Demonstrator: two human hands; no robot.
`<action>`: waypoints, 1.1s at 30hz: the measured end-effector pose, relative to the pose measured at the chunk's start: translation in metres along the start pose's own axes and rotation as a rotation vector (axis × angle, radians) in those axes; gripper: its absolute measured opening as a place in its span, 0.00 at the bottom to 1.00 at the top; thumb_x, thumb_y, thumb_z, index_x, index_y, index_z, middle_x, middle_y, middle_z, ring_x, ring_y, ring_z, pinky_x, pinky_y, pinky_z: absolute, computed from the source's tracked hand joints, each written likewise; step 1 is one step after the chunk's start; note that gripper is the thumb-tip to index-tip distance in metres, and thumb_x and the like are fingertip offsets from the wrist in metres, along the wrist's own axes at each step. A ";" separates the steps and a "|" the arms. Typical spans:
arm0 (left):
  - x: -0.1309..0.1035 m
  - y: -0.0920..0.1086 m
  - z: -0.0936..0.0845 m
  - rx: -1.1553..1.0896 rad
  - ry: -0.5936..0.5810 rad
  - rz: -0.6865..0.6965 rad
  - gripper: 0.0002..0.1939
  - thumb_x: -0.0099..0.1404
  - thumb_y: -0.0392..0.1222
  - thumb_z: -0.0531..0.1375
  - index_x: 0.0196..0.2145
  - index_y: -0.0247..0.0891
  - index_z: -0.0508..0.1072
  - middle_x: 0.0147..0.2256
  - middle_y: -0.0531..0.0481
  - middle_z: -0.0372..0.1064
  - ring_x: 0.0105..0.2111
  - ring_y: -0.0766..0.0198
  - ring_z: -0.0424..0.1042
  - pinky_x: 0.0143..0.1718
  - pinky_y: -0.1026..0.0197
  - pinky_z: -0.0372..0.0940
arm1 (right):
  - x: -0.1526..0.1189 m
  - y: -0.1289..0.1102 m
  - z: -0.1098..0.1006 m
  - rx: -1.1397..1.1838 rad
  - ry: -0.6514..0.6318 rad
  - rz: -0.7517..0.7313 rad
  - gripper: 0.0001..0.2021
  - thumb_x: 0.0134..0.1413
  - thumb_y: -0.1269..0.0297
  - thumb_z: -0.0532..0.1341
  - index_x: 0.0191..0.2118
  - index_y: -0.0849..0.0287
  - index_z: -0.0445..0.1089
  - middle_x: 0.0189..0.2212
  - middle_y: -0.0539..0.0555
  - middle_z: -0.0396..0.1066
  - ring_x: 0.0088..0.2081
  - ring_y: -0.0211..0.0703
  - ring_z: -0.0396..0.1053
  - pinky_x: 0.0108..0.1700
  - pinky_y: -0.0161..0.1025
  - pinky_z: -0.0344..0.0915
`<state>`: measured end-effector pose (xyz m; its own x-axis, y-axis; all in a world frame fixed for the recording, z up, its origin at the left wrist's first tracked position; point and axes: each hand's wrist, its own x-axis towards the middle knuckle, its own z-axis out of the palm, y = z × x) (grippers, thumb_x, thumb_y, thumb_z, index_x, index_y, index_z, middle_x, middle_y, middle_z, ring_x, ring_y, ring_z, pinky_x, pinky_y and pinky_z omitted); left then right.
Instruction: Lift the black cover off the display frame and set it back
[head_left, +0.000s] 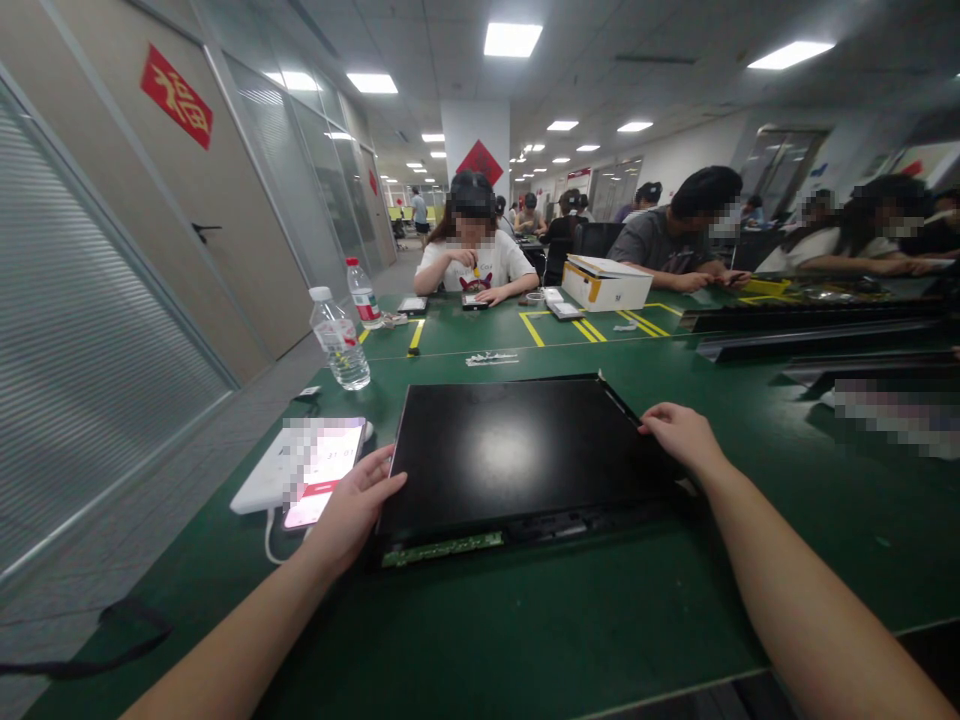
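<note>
A black display panel [517, 450] lies on the green table in front of me, a green circuit strip [442, 549] showing along its near edge. My left hand [360, 500] grips the panel's left edge, thumb on top and fingers at the side. At the upper right edge, my right hand [679, 435] pinches the rim between thumb and fingers. A thin dark frame shows past the panel's far and right edges. Left of my left hand lie a lit phone [330, 470] and a white device [262, 470] with a cable.
Two water bottles [341, 340] [364, 293] stand at the back left. Long black strips [817, 325] lie at the right. A white box [606, 284] stands beyond, near people working across the table. Small white scraps [492, 359] lie behind the panel.
</note>
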<state>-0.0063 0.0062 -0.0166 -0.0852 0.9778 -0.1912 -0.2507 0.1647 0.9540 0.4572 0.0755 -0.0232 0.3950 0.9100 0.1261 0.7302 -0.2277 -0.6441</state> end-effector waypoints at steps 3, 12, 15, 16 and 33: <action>0.001 -0.001 0.000 0.011 0.000 0.000 0.39 0.46 0.37 0.76 0.56 0.34 0.71 0.45 0.41 0.82 0.46 0.48 0.81 0.45 0.55 0.75 | 0.001 0.000 0.000 -0.016 -0.010 -0.003 0.08 0.50 0.64 0.59 0.29 0.54 0.76 0.29 0.52 0.79 0.36 0.48 0.74 0.37 0.40 0.63; 0.000 0.001 0.002 0.032 0.002 -0.023 0.42 0.44 0.40 0.77 0.57 0.35 0.70 0.45 0.42 0.82 0.50 0.44 0.79 0.49 0.50 0.74 | 0.004 0.004 0.001 -0.011 0.000 -0.020 0.08 0.48 0.64 0.59 0.28 0.55 0.77 0.28 0.53 0.79 0.35 0.48 0.73 0.37 0.40 0.63; 0.000 -0.001 0.001 0.030 -0.005 -0.014 0.42 0.45 0.41 0.77 0.57 0.35 0.70 0.46 0.41 0.81 0.51 0.44 0.79 0.49 0.50 0.74 | 0.004 0.004 0.001 -0.012 -0.002 -0.018 0.08 0.49 0.65 0.59 0.28 0.55 0.77 0.29 0.53 0.79 0.35 0.48 0.73 0.37 0.41 0.63; 0.001 -0.001 0.000 0.031 -0.008 -0.012 0.42 0.45 0.41 0.77 0.57 0.35 0.70 0.47 0.41 0.81 0.51 0.44 0.79 0.50 0.50 0.74 | 0.004 0.004 0.001 -0.014 -0.004 -0.015 0.08 0.49 0.65 0.59 0.28 0.55 0.77 0.29 0.53 0.79 0.35 0.48 0.73 0.37 0.41 0.63; 0.000 0.002 0.003 0.045 -0.002 -0.033 0.40 0.45 0.41 0.76 0.56 0.38 0.71 0.50 0.41 0.80 0.53 0.44 0.78 0.49 0.52 0.74 | 0.004 0.005 0.002 -0.009 -0.008 -0.016 0.08 0.50 0.64 0.59 0.29 0.55 0.77 0.29 0.53 0.79 0.35 0.47 0.73 0.37 0.41 0.63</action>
<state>-0.0042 0.0065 -0.0141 -0.0756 0.9721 -0.2220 -0.2101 0.2021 0.9566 0.4618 0.0786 -0.0274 0.3785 0.9163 0.1306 0.7418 -0.2158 -0.6349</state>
